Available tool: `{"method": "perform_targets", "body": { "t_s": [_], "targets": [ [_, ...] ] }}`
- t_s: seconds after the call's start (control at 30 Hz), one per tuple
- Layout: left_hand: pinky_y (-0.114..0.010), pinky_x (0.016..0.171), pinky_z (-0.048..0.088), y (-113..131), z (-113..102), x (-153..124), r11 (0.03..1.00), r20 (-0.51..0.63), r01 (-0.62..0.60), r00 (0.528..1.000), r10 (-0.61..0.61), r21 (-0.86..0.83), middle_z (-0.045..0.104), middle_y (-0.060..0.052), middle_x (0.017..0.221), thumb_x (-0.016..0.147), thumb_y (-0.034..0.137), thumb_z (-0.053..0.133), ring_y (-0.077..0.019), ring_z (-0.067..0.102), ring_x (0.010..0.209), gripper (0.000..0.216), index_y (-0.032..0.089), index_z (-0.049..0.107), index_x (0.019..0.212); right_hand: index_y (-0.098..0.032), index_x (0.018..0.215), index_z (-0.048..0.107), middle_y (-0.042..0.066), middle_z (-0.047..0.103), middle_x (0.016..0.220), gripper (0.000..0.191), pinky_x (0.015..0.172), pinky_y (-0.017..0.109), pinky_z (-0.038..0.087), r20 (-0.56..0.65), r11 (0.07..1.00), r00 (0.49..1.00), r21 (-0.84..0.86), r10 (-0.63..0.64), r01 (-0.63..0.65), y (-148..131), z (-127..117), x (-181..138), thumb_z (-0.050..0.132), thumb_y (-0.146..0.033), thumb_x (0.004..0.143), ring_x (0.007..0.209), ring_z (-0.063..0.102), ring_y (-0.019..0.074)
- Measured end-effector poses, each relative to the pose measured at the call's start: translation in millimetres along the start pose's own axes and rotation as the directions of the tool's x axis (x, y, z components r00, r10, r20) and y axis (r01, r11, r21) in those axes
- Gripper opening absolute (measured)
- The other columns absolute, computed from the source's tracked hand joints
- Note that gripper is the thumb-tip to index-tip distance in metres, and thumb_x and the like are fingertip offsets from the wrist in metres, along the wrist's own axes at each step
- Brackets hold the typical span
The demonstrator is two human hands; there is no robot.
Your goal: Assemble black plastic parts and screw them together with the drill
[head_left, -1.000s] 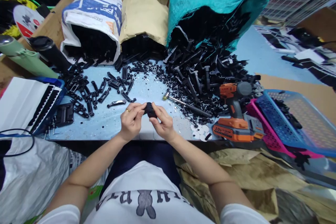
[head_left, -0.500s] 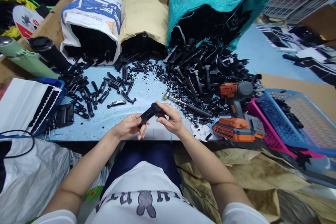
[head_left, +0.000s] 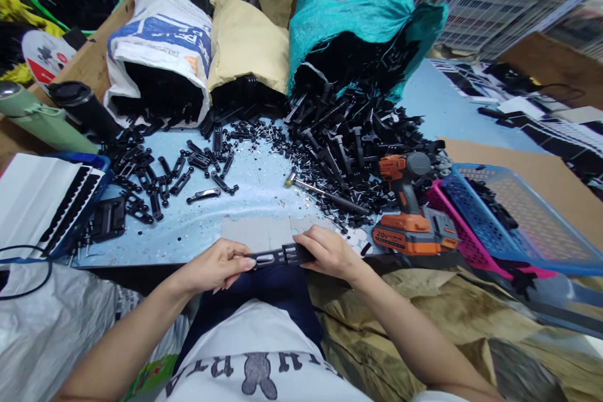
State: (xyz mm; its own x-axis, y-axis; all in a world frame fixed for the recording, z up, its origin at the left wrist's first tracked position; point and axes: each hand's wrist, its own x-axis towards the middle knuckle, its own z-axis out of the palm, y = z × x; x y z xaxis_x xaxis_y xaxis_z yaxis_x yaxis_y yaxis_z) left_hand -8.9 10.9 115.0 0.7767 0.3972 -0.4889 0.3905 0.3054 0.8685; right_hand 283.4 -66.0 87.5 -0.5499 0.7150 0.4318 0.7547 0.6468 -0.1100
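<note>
My left hand (head_left: 217, 264) and my right hand (head_left: 327, 254) each grip one end of a long black plastic part (head_left: 277, 257), held level at the near edge of the light-blue table (head_left: 254, 191). Both hands are closed on it, the left on its thin end, the right on its thicker end. A small hammer (head_left: 320, 191) lies on the table just beyond my hands. An orange cordless drill (head_left: 407, 210) stands to the right of my right hand.
A big heap of black plastic parts (head_left: 348, 138) spills from a teal sack (head_left: 353, 19). A white sack (head_left: 157, 50) and a tan sack (head_left: 247, 50) stand behind. Loose black links (head_left: 160, 169) lie left. Blue and pink baskets (head_left: 509, 213) sit right; a blue bin (head_left: 51, 198) left.
The black part has been unfolded from a compact bundle into a straight strip. Both hands have drawn apart and come down toward the table's near edge.
</note>
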Motion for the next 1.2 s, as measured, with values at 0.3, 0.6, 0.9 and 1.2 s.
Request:
{"method": "perform_targets", "body": {
  "t_s": [0.3, 0.6, 0.9, 1.2],
  "targets": [
    [-0.015, 0.035, 0.030, -19, 14, 6, 0.998, -0.094, -0.023, 0.995, 0.029, 0.064, 0.048, 0.006, 0.048, 0.081, 0.050, 0.052, -0.0046, 0.039, 0.033, 0.038, 0.014, 0.055, 0.089, -0.020, 0.097, 0.049, 0.004, 0.060, 0.086, 0.037, 0.064, 0.029, 0.047, 0.181, 0.413, 0.679, 0.673, 0.712, -0.613, -16, 6, -18, 0.061, -0.048, 0.076, 0.073, 0.057, 0.0164],
    [-0.022, 0.047, 0.040, -24, 53, 36, 0.854, -0.331, -0.045, 0.910, 0.249, 0.518, 0.056, 0.002, 0.053, 0.083, 0.050, 0.047, -0.0117, 0.053, 0.042, 0.034, 0.018, 0.059, 0.079, -0.015, 0.109, 0.053, 0.005, 0.059, 0.100, 0.037, 0.073, 0.032, 0.050, 0.149, 0.430, 0.772, 0.757, 0.618, -0.491, -56, 4, 9, 0.060, -0.040, 0.083, 0.085, 0.057, 0.0155],
    [-0.024, 0.048, 0.043, -21, 46, 27, 0.871, 0.159, -0.378, 0.925, 0.344, 0.315, 0.061, -0.001, 0.055, 0.079, 0.047, 0.055, -0.0144, 0.057, 0.044, 0.031, 0.019, 0.061, 0.068, -0.015, 0.112, 0.053, 0.007, 0.058, 0.108, 0.034, 0.076, 0.035, 0.051, 0.088, 0.489, 0.779, 0.733, 0.621, -0.473, -64, -19, -7, 0.054, -0.038, 0.087, 0.090, 0.058, 0.0163],
    [-0.036, 0.090, 0.047, -17, 85, 94, 0.821, -0.129, -0.416, 0.858, 0.497, 0.392, 0.058, -0.011, 0.122, 0.085, 0.041, 0.049, -0.0220, 0.058, 0.107, 0.044, 0.021, 0.047, 0.124, -0.020, 0.093, 0.051, 0.004, 0.059, 0.081, 0.026, 0.058, 0.024, 0.046, -0.231, 0.718, 0.681, 0.271, 0.695, -0.641, -42, -65, -46, 0.061, -0.039, 0.078, 0.066, 0.056, 0.0134]
  ]
}}
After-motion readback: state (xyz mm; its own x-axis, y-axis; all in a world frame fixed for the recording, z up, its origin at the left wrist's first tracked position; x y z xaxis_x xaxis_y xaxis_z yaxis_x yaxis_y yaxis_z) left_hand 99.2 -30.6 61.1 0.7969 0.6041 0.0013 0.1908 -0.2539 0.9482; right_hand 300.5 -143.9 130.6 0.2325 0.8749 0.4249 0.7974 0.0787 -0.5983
